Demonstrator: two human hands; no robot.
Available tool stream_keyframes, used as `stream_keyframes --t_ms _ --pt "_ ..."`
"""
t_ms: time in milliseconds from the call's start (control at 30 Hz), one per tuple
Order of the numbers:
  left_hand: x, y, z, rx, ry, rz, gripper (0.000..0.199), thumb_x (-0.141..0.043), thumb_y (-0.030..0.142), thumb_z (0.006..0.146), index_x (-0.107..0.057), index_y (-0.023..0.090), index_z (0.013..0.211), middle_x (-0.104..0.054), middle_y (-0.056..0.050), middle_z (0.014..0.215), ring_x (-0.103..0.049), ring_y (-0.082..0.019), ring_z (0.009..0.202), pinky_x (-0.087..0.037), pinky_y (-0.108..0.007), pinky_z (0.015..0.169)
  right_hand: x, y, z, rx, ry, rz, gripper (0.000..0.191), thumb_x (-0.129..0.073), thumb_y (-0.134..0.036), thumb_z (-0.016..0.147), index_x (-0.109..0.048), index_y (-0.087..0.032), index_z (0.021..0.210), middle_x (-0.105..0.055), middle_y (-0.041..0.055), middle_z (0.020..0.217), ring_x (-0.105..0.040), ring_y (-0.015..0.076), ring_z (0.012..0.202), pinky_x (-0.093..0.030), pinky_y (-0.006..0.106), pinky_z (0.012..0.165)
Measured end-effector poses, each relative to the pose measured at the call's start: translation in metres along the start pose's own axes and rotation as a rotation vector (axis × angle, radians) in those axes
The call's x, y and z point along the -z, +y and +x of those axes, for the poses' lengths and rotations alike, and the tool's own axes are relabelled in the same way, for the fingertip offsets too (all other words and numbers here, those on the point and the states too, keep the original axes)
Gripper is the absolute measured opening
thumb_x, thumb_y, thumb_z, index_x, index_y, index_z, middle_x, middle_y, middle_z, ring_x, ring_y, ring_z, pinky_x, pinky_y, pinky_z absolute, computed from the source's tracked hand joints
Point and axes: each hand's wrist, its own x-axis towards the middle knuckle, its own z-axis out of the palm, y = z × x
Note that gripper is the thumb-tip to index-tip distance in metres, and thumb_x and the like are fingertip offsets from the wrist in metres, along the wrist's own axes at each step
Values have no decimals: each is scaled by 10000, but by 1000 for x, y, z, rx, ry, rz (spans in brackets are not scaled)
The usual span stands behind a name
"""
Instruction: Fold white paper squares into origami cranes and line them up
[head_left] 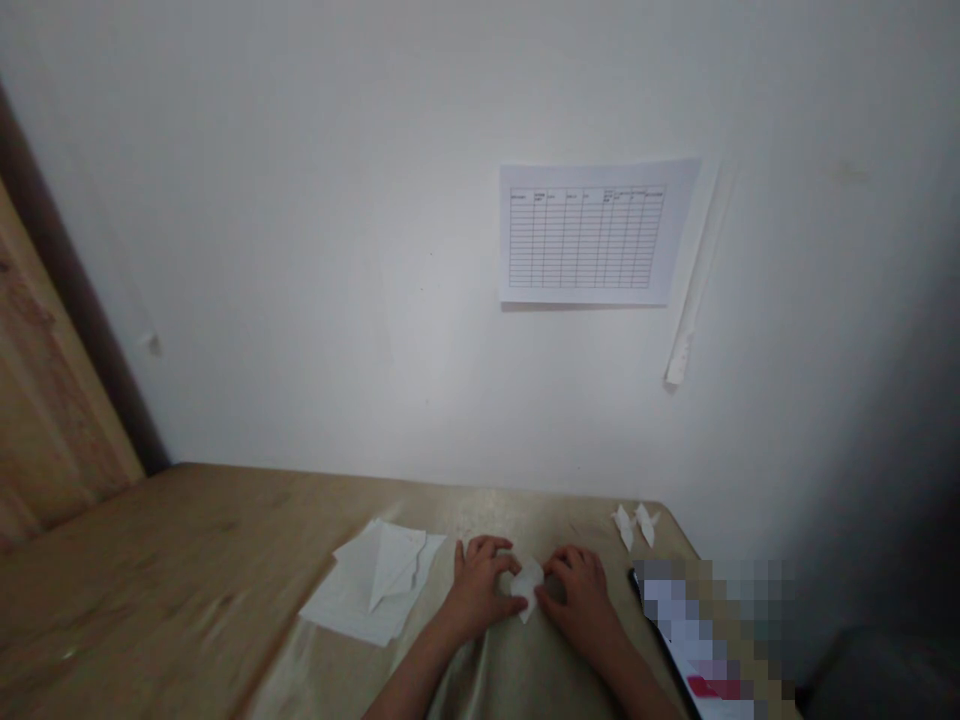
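A small folded piece of white paper [527, 585] lies on the tan table [187, 560] between both hands. My left hand [480, 585] pinches its left side with curled fingers. My right hand [579, 590] presses and grips its right side. The fingertips hide part of the paper. A stack of white paper sheets [373, 592], with one folded into a triangle on top, lies just left of my left hand.
Two small folded white paper figures [634, 524] sit near the table's far right corner. A blurred-out object [705, 640] lies at the right edge. A printed table sheet [592, 235] hangs on the white wall. A wooden panel [45, 400] stands at the left.
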Motion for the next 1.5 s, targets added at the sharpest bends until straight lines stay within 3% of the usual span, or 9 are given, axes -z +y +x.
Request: stream_keyframes --t_ms 133,367,867,1300,1500 --pt "-2 2 -2 1 27 -7 351 -773 478 718 -701 329 1027 -574 -21 1408 -395 -306 1373 -67 -635 1188 0 -5 0 -24 20 13 143 -677 -322 811 -722 -272 936 -654 50 1108 -524 255 1138 -309 372 1064" --pt "-9 6 -5 27 46 13 590 -831 563 599 -654 319 1106 -555 -45 1430 -365 -345 1401 -28 -693 1169 -1 -7 1 -41 49 25 120 -657 -271 800 -724 -260 900 -660 53 1072 -533 251 1107 -321 366 1051" --pt "-9 4 -1 14 3 0 631 -828 554 594 -636 325 1150 -555 -43 1431 -375 -348 1400 -13 -731 1153 -7 2 5 -73 33 71 107 -660 -270 818 -740 -258 888 -669 50 1094 -540 244 1126 -330 353 1047" --pt "-7 5 -2 27 -23 -21 692 -830 564 579 -632 322 1196 -540 -64 1456 -379 -357 1404 5 -735 1152 -18 20 15 -8 39 163 92 -674 -256 803 -764 -267 816 -685 61 1043 -545 267 1107 -366 382 1003" --pt "-6 7 -2 18 -21 -25 679 -833 549 582 -638 313 1188 -546 -71 1451 -389 -360 1400 7 -732 1154 -17 15 12 23 77 162 95 -652 -263 817 -745 -254 798 -687 62 1022 -547 265 1095 -358 402 1011"
